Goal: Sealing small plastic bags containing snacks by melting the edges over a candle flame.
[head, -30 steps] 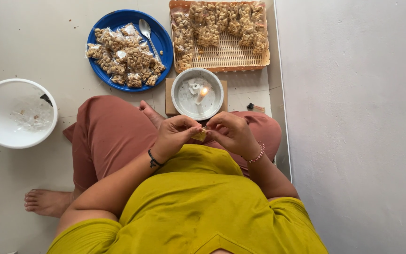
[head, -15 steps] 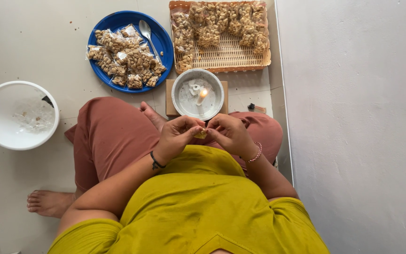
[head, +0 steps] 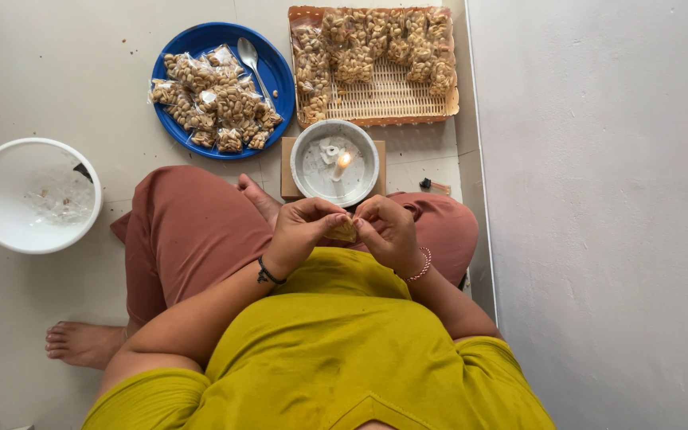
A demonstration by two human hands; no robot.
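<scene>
My left hand and my right hand meet over my lap, both pinching a small clear packet of nuts between the fingertips. Just beyond them a lit candle stands in a round metal dish set on a small cardboard box. Further off, a blue plate holds several filled packets and a spoon. A woven tray beside it carries several more packets along its far and left sides.
A white bowl with a few scraps sits on the tiled floor at my left. A small lighter lies by my right knee. A plain wall runs along the right side. My bare foot rests at lower left.
My hands have kept working the packet at the same spot near the candle; only the fingers shifted slightly. The view drifted a little.
</scene>
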